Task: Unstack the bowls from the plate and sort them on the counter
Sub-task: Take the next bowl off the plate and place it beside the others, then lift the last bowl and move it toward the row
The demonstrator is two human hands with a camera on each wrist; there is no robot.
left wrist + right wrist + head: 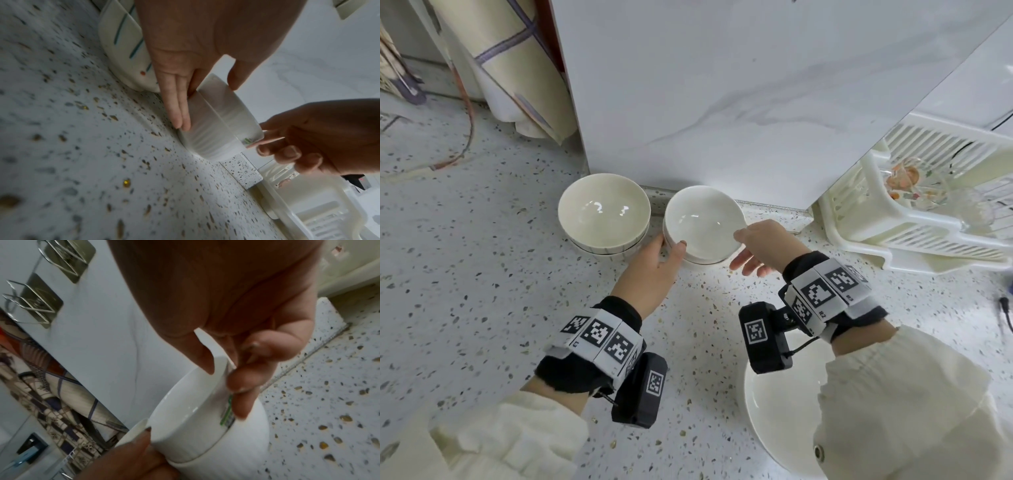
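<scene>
Two white bowls are nested on the speckled counter [482, 257] by the wall. My left hand [671, 246] holds this stack from the left, thumb on the top white bowl [702, 219] rim. In the left wrist view the left hand [208, 108] lays straight fingers [180, 113] along the lower white bowl [205, 134]. My right hand [739, 251] pinches the top bowl's right rim. The right wrist view shows the right hand [223, 379] with thumb inside the top bowl [185, 415] and fingers outside. A stack of cream bowls [602, 209] stands just left. A white plate [774, 428] lies near me.
A white plastic drying rack [914, 219] with glassware stands to the right of the bowls. The marble wall panel [722, 102] rises directly behind them. A patterned cloth [517, 68] hangs at the back left. A dark cable end [1005, 308] lies at the right edge.
</scene>
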